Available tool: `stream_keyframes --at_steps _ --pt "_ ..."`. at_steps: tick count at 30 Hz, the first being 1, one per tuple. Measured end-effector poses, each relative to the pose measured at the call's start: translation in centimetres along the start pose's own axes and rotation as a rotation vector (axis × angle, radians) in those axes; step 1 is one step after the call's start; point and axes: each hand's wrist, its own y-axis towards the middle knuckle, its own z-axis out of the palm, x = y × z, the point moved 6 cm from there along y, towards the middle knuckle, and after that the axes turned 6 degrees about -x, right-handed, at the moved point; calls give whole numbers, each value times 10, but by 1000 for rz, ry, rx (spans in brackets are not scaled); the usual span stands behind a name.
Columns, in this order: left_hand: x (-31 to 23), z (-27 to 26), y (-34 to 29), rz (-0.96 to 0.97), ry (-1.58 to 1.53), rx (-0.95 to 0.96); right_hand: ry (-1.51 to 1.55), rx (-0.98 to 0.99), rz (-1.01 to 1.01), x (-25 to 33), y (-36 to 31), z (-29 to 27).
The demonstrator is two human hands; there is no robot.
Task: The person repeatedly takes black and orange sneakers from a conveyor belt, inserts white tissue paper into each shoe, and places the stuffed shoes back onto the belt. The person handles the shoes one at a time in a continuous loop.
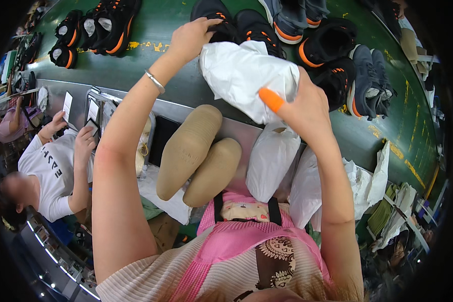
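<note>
My left hand (189, 39) pinches the opening of a black shoe (210, 11) with orange laces, near the top edge. In my right hand (307, 108) is a bulky bundle of crumpled white paper (241, 75), its end close to the shoe's opening. An orange finger cover (272, 100) sits on my right thumb. Whatever is inside the paper is hidden. A second black shoe (256, 27) with orange laces stands right beside the first. Below my hands, two beige foot-shaped forms (191, 146) rise at the bench's near edge.
Foot-shaped forms under white wrapping (272, 163) stand right of the beige ones. More shoes (329, 43) crowd the green bench (168, 75) at right, and black shoes (118, 27) stand at far left. At left, a co-worker (58, 166) holds small flat items. White sheets (372, 181) hang at right.
</note>
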Motion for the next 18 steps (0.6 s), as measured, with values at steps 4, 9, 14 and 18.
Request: stream_keyframes --at_steps 4,9,14,18 --pt "2 -10 4 -141 -188 108 57 -5 -15 -7 21 -5" --pt "-9 -20 -1 -479 -290 307 -311 -225 -276 41 5 -10" --pt "-3 -15 -11 -290 -140 165 -340 -415 -390 66 -5 21" --pt "1 -11 -24 -345 -128 176 -271 -479 -468 72 -3 42"
